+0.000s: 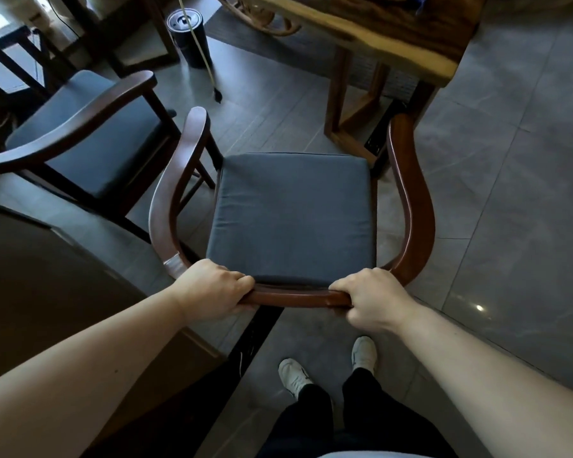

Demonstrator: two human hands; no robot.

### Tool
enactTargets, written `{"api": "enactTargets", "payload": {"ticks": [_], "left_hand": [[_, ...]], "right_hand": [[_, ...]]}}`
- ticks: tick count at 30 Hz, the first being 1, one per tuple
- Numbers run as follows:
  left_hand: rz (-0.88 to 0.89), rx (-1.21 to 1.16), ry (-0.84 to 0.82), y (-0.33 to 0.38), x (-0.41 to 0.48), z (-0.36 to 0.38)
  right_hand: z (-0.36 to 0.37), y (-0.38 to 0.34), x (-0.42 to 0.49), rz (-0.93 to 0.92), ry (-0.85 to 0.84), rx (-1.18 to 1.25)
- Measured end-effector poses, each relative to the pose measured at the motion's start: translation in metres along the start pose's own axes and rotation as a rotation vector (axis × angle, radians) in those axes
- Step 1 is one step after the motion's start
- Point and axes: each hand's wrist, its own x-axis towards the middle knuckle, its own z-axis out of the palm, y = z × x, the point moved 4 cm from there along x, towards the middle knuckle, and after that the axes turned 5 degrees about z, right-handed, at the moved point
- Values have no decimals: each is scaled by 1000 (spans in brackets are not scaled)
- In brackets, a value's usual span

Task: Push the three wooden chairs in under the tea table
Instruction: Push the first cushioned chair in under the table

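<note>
Both bare arms stretched forward, left grip (212, 287) closed, knuckles up; right grip (369, 299) likewise closed

Both hands clamped on the curved back rail of a wooden chair (411, 206), left hand (212, 290) and right hand (368, 300) well apart, fingers wrapped over the top of the rail. Grey cushion (291, 216) on the seat, facing the tea table (371, 31), whose leg frame (351, 104) stands just beyond the chair's front edge. To the left a second chair (80, 127) with a dark seat, a black cylinder (187, 36) on the grey tiled floor (510, 193), white shoes (293, 375) below.
</note>
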Motion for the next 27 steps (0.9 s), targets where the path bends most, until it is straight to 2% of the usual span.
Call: {"api": "enactTargets", "payload": {"ticks": [7, 12, 15, 18, 20, 27], "left_hand": [[21, 9, -114, -40, -3, -7], [-185, 8, -271, -71, -5, -11], [-374, -32, -217, -84, -9, -14], [-480, -21, -105, -77, -14, -15], [-535, 23, -98, -63, -12, -14], [-530, 58, -125, -27, 10, -11]], "right_hand": [[7, -22, 12, 74, 52, 52], [1, -39, 31, 102, 66, 90], [-2, -48, 42, 103, 76, 91], [-1, -50, 47, 82, 38, 81], [-3, -47, 46, 37, 1, 109], [-5, -15, 32, -130, -42, 216]]}}
